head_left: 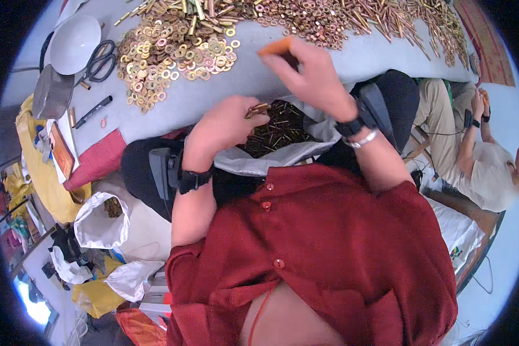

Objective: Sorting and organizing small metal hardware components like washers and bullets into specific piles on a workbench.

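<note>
A bundle of brass pins (258,109) is clenched in the left hand (222,127) over the bag (282,151), best kept aligned, while an orange band (275,47) is pinched by the right hand (308,75).

A small hand-assembly workshop, seen from above. The grey worktop (282,69) carries loose heaps of brass washers (167,52) and brass pins (386,20), sorted by kind. Black scissors (101,60), a black marker (93,111) and a white bowl (75,41) lie at its left end. An open bag of dark small metal parts (277,130) rests on the worker's lap. White sacks (101,222) and yellow cloth (40,167) crowd the floor at left. A second person (473,155) sits nearby on the right.
</note>
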Demonstrator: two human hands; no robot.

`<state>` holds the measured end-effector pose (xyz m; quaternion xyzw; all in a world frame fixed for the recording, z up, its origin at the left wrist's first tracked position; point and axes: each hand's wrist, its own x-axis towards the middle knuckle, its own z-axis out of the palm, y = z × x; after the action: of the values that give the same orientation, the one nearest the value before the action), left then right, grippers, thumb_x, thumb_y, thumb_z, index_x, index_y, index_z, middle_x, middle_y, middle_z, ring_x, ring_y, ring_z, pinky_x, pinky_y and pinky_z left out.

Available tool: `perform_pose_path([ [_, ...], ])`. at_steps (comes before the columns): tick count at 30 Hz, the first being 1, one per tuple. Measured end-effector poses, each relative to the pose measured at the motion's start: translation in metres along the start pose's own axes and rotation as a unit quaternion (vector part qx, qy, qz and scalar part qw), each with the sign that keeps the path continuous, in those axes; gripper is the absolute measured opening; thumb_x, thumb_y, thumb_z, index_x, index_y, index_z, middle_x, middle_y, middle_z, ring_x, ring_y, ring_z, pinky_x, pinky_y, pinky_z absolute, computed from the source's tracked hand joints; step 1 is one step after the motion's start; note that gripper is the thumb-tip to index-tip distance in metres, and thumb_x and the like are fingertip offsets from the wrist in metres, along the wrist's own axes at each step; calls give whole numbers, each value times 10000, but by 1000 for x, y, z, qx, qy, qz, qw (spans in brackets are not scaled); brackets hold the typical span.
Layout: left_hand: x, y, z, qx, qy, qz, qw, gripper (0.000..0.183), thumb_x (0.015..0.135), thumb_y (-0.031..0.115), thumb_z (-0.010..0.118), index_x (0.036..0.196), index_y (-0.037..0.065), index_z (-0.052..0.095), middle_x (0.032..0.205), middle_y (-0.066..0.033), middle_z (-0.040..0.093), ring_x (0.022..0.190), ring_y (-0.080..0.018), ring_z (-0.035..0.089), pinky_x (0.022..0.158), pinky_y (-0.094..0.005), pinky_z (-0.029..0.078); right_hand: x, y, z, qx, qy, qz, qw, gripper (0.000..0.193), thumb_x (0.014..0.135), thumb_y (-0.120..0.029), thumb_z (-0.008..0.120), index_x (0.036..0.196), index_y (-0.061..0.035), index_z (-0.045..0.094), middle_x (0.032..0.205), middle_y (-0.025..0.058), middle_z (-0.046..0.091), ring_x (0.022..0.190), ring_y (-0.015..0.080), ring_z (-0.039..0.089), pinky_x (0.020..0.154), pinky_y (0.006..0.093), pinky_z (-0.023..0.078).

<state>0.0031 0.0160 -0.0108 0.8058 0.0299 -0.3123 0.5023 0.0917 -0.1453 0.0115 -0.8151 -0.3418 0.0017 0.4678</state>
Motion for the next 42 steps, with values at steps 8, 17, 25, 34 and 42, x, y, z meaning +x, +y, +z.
perform_pose_path([
  [8,23,-23,51,217,-68,13,974,245,773,247,599,910,51,652,737,-187,634,620,-333,604,593,-422,471,-107,18,-17,0,-426,55,903,617,741,-550,612,1025,-2,606,1018,218,611,928,369,598,786,425,484],
  [17,11,-27,116,352,-186,14,917,218,706,188,574,801,20,676,793,-209,641,739,-359,638,644,-446,497,-108,0,-30,-3,-587,111,802,391,818,-394,600,1062,-88,620,951,172,644,866,336,610,740,396,479],
  [25,-11,-7,51,169,119,39,978,244,825,229,596,898,3,539,744,-180,614,706,-366,601,630,-428,467,-106,19,-10,4,-364,71,929,428,835,-442,564,923,-31,640,858,176,647,780,332,624,717,391,490],
  [34,-17,66,-16,-463,150,52,872,247,874,325,609,952,92,584,713,18,535,511,-50,466,383,-178,292,-61,2,-38,113,-95,134,980,186,852,-188,600,967,-48,641,803,100,658,673,173,605,642,292,482],
  [42,-4,25,-22,-487,206,78,845,246,906,259,566,1038,50,556,755,-41,587,444,-58,433,334,-188,264,-3,11,-15,24,16,73,997,178,829,-96,607,990,-21,613,815,137,633,685,213,603,629,308,475],
])
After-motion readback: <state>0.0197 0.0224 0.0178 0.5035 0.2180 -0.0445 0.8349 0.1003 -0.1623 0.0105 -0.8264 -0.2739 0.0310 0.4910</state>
